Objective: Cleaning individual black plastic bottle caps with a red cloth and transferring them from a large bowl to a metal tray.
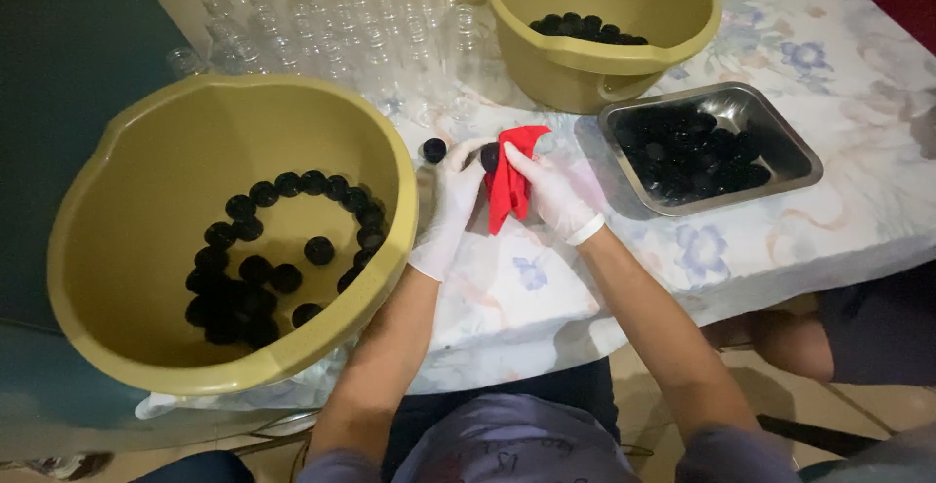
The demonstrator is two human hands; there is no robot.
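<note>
Crowding the flowered table (858, 200) around the fingers are several containers: a large olive basin (107, 249) with loose black caps (255, 270) on its floor sits just outward of the left fingers, a steel tray (770, 117) full of more caps lies beyond the right fingers, and a second olive basin (585, 59) stands ahead of them. Rows of clear empty bottles (322, 25) fill the tabletop past the fingertips. One stray black cap (434, 150) rests on the table just ahead of the left fingertips, apart from them.

Both forearms reach forward over the table edge and converge, wrists angled inward. The left hand (450, 200), in a white glove, curls its fingers around a small black cap (489, 156), gripping it from the side. The right hand (554, 191), also gloved, pinches a red cloth (509, 186) and presses it against that cap.

The cap sits between the two sets of fingertips, half wrapped; which way its open side faces cannot be told. The cloth hangs with its long axis running down toward the person from the fingers.
</note>
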